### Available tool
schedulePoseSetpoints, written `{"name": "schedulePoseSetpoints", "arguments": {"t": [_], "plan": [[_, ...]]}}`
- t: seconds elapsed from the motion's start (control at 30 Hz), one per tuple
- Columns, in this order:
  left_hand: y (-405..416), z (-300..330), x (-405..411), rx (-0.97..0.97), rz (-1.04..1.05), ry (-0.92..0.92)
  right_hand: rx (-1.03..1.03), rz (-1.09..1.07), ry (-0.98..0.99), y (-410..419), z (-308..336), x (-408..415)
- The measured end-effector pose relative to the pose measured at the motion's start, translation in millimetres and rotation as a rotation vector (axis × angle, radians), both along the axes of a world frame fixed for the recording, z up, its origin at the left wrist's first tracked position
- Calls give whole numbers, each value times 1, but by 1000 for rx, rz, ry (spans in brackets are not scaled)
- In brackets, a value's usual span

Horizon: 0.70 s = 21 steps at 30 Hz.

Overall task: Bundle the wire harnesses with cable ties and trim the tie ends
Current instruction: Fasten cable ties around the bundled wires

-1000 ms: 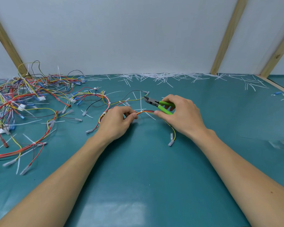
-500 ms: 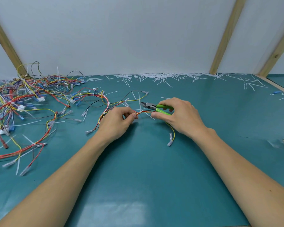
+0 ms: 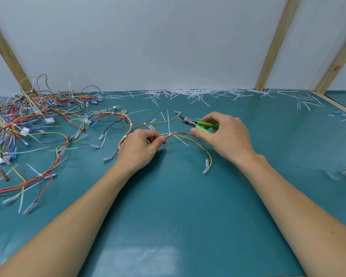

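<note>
Head view: nearest, the left hand (image 3: 140, 147) pinches the red, yellow and black wire harness (image 3: 196, 139) on the teal mat (image 3: 178, 206), just left of its white cable tie (image 3: 169, 124), whose tail stands up. Beyond, the right hand (image 3: 224, 134) grips green-handled flush cutters (image 3: 196, 123), jaws pointing left near the tail. A clean trim would need the jaws laid flush against the tie head, clear of the wires. Jaw opening is hard to make out. The tangled harness pile (image 3: 28, 120) is cut off at far left.
</note>
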State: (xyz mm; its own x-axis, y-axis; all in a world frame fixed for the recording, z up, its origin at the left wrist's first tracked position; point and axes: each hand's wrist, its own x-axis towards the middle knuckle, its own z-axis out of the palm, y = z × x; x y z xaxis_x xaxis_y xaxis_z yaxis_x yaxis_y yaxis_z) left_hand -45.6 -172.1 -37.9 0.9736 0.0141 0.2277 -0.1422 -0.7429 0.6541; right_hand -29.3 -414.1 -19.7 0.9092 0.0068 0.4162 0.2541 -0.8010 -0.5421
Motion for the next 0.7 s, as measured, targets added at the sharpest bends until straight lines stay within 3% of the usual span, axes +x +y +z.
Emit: {"name": "schedulePoseSetpoints", "arguments": {"t": [0.2, 0.47, 0.7], "plan": [[-3, 3, -4, -17, 0, 16, 127, -34, 41, -7, 5, 4], [-3, 5, -5, -7, 32, 32, -83, 60, 166, -7, 0, 5], [-3, 4, -5, 26, 23, 36, -187, 168, 125, -4, -4, 3]]}}
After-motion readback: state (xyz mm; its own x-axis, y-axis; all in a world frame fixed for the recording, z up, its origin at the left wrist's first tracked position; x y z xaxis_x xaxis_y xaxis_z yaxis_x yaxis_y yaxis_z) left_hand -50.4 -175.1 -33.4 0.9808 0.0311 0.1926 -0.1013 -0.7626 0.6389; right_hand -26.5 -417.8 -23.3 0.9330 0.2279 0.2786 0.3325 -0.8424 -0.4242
